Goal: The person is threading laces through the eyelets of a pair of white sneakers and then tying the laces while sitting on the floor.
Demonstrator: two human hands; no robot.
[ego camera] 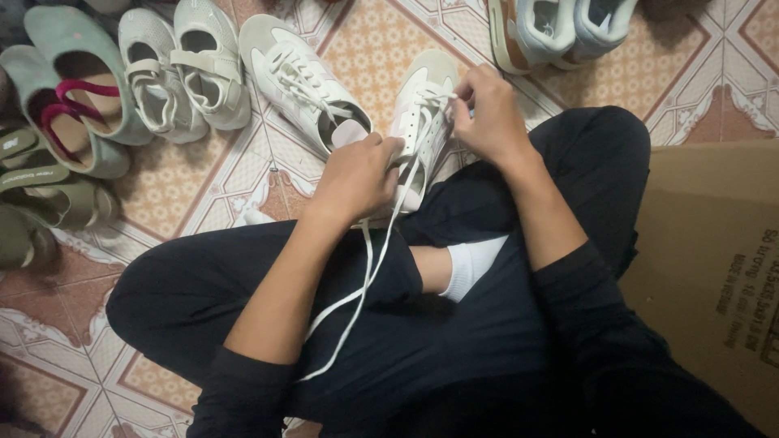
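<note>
Floor: tiled, patterned, shoes all around.
Sneaker point(422, 122): white, on the lap, half laced.
Left hand point(357, 174): fingers wrapped on its heel.
Right hand point(487, 113): pinching the lace point(365, 284); long ends hang loose.

sneaker in hands point(422, 122): white, pale pink tongue
lace point(365, 284): white
second sneaker point(300, 81): white, beige toe
floor point(365, 49): orange-and-white patterned tiles
trousers point(454, 324): black
box point(714, 259): brown
</note>
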